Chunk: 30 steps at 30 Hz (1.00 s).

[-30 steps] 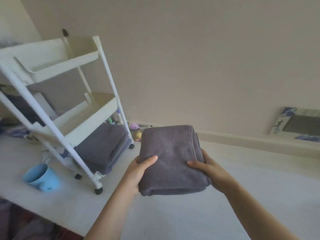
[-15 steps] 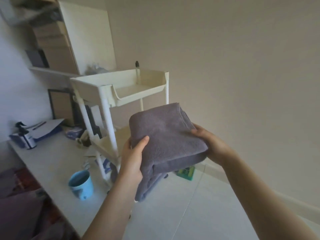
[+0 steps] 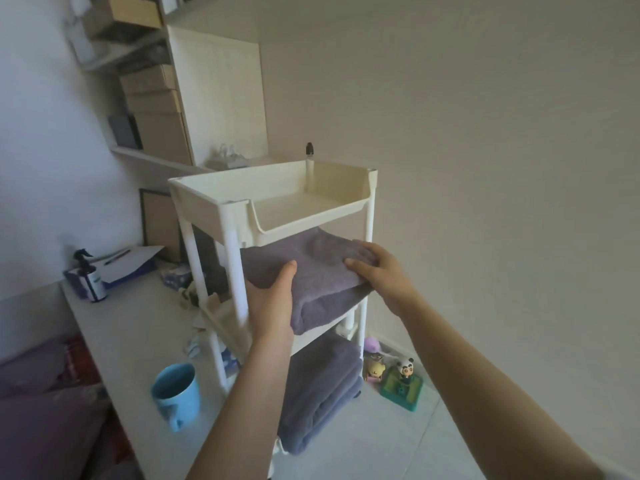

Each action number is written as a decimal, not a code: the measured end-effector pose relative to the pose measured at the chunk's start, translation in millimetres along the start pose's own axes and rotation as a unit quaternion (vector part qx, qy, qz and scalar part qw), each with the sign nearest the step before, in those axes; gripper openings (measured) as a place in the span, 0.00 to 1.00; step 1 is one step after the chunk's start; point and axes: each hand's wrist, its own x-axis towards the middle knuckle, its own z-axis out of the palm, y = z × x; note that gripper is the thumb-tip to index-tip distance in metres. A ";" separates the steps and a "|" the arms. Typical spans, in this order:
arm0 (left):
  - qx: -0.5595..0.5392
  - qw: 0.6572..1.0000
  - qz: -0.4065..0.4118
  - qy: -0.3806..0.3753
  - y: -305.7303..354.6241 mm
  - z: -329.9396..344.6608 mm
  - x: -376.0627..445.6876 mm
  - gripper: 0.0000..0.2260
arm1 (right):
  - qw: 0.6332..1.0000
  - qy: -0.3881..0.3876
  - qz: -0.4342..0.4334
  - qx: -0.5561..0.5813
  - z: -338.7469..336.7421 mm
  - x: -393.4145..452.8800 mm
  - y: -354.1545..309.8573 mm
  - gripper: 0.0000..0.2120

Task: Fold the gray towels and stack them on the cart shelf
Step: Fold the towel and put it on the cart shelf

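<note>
Since a moment ago the folded gray towel (image 3: 311,271), gripped by left hand (image 3: 273,306) and right hand (image 3: 377,271), has reached the cart's middle shelf (image 3: 343,322) (halfway in); next, slide it home and release.

Soft, even daylight, wide-angle view

The plain beige wall (image 3: 485,133) is evenly lit with no glare; shadows are faint. Straight lines bow toward the edges, and the far-left cluttered shelves (image 3: 138,46) look blurred.
</note>
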 end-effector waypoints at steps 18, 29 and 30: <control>0.584 0.807 0.021 -0.084 -31.0 5.2 32.0 0.26 | 0.888 -0.094 -0.027 -0.449 40.8 48.2 57.3 0.19; 0.378 0.861 0.313 -0.129 -42.1 33.3 -41.0 0.18 | 0.945 0.124 -0.119 -0.280 0.9 -50.6 33.5 0.13; 0.332 0.870 0.330 -0.156 -48.2 39.5 -51.9 0.18 | 0.946 0.140 -0.105 -0.272 -9.1 -66.0 33.1 0.13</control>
